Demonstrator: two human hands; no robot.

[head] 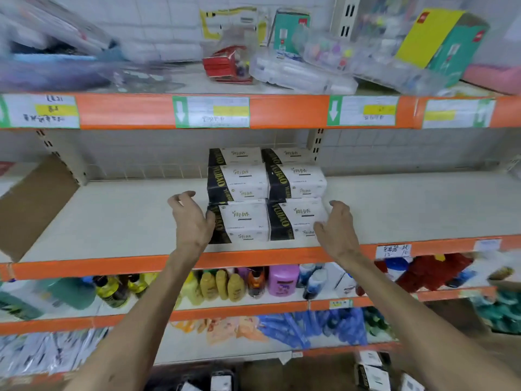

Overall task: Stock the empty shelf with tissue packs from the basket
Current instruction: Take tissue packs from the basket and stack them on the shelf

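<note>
Several white-and-black tissue packs [265, 193] stand in two columns on the cream middle shelf [112, 221], one row behind another. My left hand [191, 218] is at the left end of the front left pack [242, 221], thumb touching its black side, fingers loosely curved. My right hand [338, 227] is at the right end of the front right pack [296, 218], thumb against it, fingers relaxed. Neither hand grips a pack. More tissue packs [372, 371] show at the bottom edge; the basket itself cannot be made out.
An orange-edged shelf above [282, 111] holds boxes and plastic cases. Below, a shelf [239, 311] carries bottles of soap and lotion. A brown cardboard sheet [33, 204] leans at the left end of the middle shelf. Bare shelf board lies on both sides of the packs.
</note>
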